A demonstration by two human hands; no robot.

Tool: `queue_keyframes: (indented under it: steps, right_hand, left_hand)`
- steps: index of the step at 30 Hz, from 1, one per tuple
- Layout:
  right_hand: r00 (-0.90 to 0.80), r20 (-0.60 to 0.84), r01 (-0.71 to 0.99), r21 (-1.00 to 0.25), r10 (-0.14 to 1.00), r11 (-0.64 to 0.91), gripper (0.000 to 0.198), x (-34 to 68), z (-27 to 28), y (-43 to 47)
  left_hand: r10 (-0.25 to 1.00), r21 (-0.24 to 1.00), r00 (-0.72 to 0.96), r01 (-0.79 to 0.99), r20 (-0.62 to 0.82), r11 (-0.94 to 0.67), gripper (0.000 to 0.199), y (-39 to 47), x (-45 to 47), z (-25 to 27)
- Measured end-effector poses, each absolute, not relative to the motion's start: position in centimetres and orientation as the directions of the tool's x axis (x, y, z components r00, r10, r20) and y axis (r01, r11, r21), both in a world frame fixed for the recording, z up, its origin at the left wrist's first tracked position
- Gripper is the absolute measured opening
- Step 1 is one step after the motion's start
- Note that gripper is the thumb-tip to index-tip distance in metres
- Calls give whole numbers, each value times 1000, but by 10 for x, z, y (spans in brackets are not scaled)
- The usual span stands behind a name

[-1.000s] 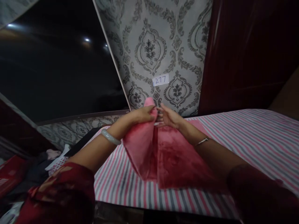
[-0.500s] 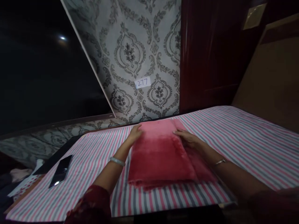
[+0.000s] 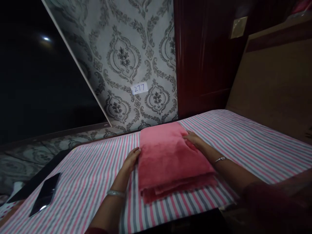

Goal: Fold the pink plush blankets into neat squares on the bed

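A folded plush cloth (image 3: 168, 156), pink at the far end and redder toward me, lies on the striped table cover (image 3: 97, 175). Its layered near edge shows several folds. My left hand (image 3: 132, 158) rests against the cloth's left edge with its fingers stretched out. At the far right edge, my right hand (image 3: 195, 139) has its fingers closed on the cloth, where the material bunches a little. Part of the right hand's grip is hidden by the cloth.
A dark phone (image 3: 45, 194) lies on the cover at the left. Behind the table stand a large black screen (image 3: 46, 81), a patterned wall with a paper label (image 3: 139, 88) reading 277, and a brown board (image 3: 273, 78) at the right.
The loose layer that stuck out on the right is now folded in with the rest, and the cloth looks smoother. My left hand has slid nearer along the left edge. The view has shifted right.
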State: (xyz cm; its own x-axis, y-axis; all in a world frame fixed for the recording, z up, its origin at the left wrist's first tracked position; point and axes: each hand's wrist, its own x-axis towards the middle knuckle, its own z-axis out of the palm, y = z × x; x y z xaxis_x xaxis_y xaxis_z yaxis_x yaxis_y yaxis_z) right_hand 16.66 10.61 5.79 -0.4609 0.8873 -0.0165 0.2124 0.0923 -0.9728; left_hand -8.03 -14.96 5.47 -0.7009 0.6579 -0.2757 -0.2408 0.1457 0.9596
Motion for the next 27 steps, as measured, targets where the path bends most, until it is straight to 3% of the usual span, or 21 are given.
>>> queue_keyframes:
  steps: [7, 11, 16, 21, 23, 27]
  right_hand:
    - [-474, -34, 280, -953, 880, 114, 82, 197, 20, 122]
    - [-543, -62, 329, -933, 838, 144, 80, 199, 24, 131]
    - [-588, -193, 266, -963, 786, -38, 83, 181, 42, 129]
    - [-668, -200, 189, -977, 717, -97, 60, 162, 56, 119]
    - [-691, -158, 112, -987, 705, -110, 56, 157, 64, 116]
    - [-613, 92, -243, -967, 785, -77, 69, 155, 96, 114]
  left_hand:
    - [774, 936, -567, -340, -282, 92, 68, -178, -51, 59]
    - [729, 909, -603, -412, -325, 64, 93, -204, -21, 59]
    - [710, 922, -643, -386, -287, 23, 120, -209, 3, 53]
    - [760, 939, -601, -342, -247, 35, 123, -203, -1, 49]
    - [770, 947, -592, -319, -236, 45, 121, -203, -9, 60]
    - [790, 982, -590, -176, -165, 74, 117, -198, -37, 116]
